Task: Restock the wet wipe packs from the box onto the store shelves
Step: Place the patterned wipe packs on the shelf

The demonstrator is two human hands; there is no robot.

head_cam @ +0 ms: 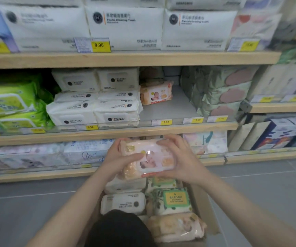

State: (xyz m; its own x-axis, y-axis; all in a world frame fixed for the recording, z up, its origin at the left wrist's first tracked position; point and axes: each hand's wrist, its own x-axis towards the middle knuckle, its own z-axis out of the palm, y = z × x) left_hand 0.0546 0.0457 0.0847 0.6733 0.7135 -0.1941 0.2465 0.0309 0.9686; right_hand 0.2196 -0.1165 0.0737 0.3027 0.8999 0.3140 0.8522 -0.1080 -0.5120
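Observation:
I hold an orange wet wipe pack (152, 157) with a baby picture in both hands, above the cardboard box (204, 207). My left hand (118, 157) grips its left end and my right hand (177, 157) its right end. The box below holds white packs (123, 202), a green-label pack (174, 200) and another orange pack (175, 227). On the middle shelf (170, 107) one matching orange pack (155, 92) stands at the back of a mostly bare slot, between stacked white packs (97, 104) and pale green packs (222, 93).
The top shelf carries large white towel packs (125, 27). Bright green packs (10, 102) fill the middle shelf's left. The bottom shelf holds pastel packs (83, 152). Yellow price tags (165, 122) line the shelf edges. Grey floor tiles (259, 184) surround the box.

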